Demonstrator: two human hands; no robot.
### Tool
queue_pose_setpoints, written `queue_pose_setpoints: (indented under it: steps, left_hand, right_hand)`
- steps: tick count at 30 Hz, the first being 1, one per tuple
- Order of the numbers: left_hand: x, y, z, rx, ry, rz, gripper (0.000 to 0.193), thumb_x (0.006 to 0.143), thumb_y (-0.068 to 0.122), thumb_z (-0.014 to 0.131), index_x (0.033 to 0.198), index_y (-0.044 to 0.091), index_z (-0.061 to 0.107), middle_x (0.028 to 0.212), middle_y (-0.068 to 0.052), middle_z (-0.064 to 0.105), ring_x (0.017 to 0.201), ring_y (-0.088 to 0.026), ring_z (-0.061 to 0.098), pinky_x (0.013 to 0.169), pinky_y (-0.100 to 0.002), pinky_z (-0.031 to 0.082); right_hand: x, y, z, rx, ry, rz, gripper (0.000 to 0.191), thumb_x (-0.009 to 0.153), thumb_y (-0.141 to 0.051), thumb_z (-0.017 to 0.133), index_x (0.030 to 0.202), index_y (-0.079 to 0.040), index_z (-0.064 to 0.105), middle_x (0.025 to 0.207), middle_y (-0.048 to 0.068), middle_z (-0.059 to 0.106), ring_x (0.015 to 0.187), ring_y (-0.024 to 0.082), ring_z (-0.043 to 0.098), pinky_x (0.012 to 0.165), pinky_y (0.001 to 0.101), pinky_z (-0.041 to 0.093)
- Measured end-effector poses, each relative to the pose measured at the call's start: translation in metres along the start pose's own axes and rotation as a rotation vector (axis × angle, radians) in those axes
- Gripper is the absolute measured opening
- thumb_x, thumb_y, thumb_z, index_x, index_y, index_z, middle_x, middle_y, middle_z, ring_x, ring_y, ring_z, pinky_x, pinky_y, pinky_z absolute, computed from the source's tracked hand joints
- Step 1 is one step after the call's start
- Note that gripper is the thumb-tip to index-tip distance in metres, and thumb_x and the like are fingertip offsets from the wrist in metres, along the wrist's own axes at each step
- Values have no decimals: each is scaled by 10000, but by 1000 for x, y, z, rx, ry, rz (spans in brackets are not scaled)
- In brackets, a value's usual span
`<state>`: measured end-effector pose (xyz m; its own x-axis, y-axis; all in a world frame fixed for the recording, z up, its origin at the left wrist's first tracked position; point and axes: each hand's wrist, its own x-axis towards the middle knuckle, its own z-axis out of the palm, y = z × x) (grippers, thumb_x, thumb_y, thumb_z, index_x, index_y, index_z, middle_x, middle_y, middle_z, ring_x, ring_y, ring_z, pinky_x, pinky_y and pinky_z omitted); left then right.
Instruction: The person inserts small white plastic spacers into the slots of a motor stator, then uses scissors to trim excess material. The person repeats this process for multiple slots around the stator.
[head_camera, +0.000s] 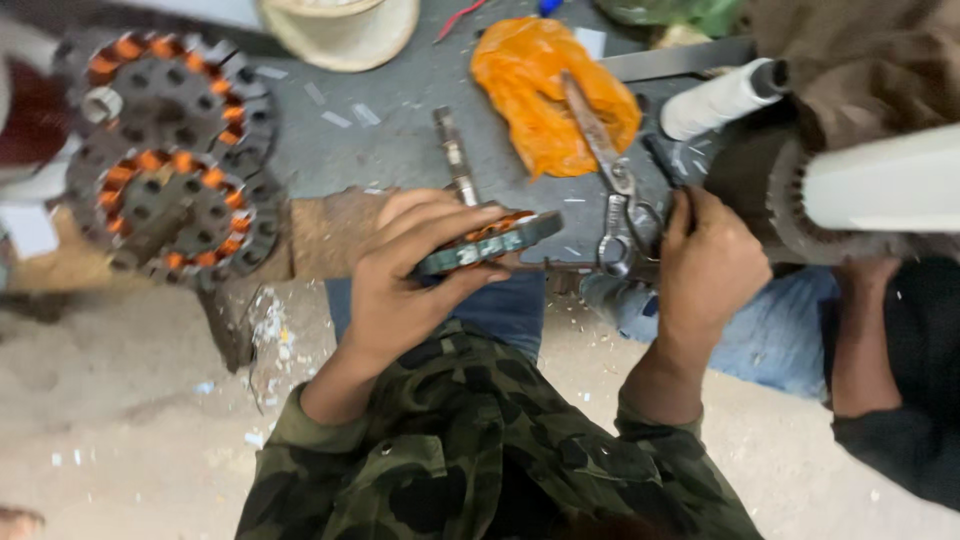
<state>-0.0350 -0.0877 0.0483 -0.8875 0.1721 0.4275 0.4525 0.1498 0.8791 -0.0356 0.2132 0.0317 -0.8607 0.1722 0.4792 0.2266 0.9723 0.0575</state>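
The left hand (400, 285) is closed around a flat round motor core (490, 243) wound with copper wire; the fingers are wrapped over its top edge and the thumb is pressed beneath, so the disc is held edge-on and nearly level above the lap, apparently so that its rim is turned toward the other hand; a metal shaft (455, 160) is seen rising behind the fingers, though whether it belongs to the core cannot be told. The right hand (705, 265) is curled shut about a thin dark tool (665, 165), its tip pointed up and away; what kind of tool it is cannot be made out. Just beside that hand, a pair of pliers (615, 205) is laid on the grey tabletop (400, 140), its tips resting on a crumpled orange bag (545, 85). Further left, two more wound cores (170, 155) are stacked at the tabletop's edge, well apart from the hands; a pale spool (340, 30) stands at the far side. To the right, another person's arm (865, 340) and a white roll (720, 98) crowd the space close by the right hand; scraps of white paper are scattered over the floor (120, 400).
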Motion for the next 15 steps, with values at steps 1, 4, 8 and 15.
queue_pose_setpoints:
  steps: [1,4,8,15]
  left_hand:
    - [-1,0,-2,-1,5,-4,547,774,93,915,1282,86,711,1155,-39,733,1177,-242,632,1086,-383,478]
    - [-1,-1,-7,-8,-21,-26,575,768,128,924,1297,97,702,1156,-31,731,1161,-232,627,1063,-375,481]
    - [2,-4,-7,-26,-12,19,545,795,168,924,1293,124,708,1199,-29,727,1179,-232,622,1051,-363,492]
    - [0,-5,-4,1,-23,32,532,809,187,916,1300,143,714,1224,-29,735,1194,-232,627,1062,-361,504]
  right_hand:
    - [-2,-1,0,58,43,-41,104,992,-192,827,1053,-114,795,955,112,749,798,312,703,667,422,541]
    - [-14,-4,-2,340,149,-84,91,1026,-99,784,1089,-47,744,1056,135,699,857,264,691,714,365,550]
    - [-32,-10,-14,1220,134,-11,149,1133,-53,692,1164,-34,548,1078,155,590,782,189,620,669,277,531]
    - [-35,-54,-41,1940,17,85,252,1077,4,578,1219,-72,385,1025,135,583,819,229,664,767,413,645]
